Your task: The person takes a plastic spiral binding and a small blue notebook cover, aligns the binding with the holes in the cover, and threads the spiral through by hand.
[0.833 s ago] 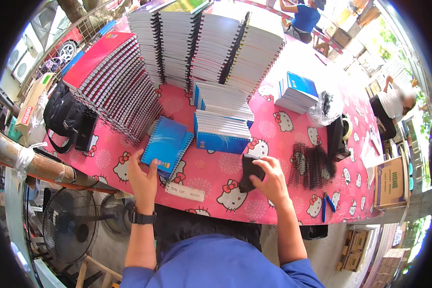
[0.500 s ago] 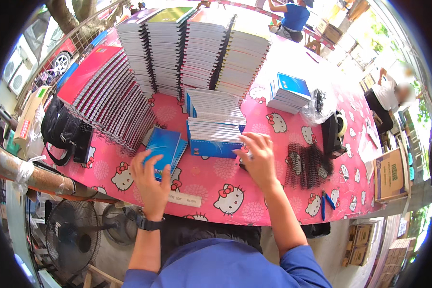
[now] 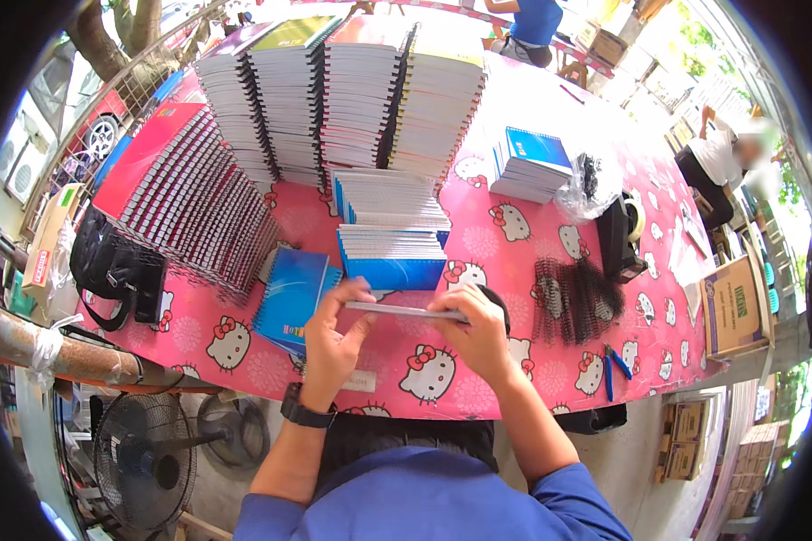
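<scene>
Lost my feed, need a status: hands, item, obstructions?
Left hand and right hand grip thin grey-edged notebook edge-on, above pink cartoon-cat tablecloth. Nothing between them.

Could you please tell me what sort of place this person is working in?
Probably an open-air notebook binding or packing stall: tall stacks of spiral notebooks crowd a pink cartoon tablecloth, loose black binding coils lie nearby, and both hands hold a thin pad.

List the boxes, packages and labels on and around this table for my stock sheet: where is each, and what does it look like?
Open cardboard box: right table end, brown, printed patch on its side.
Clear plastic bag: right of the small blue-covered stack, holds dark coils.
Flat carton: far left, past the black bag, tan with red and green print.
Stacked brown cartons: on the ground, lower right.
</scene>
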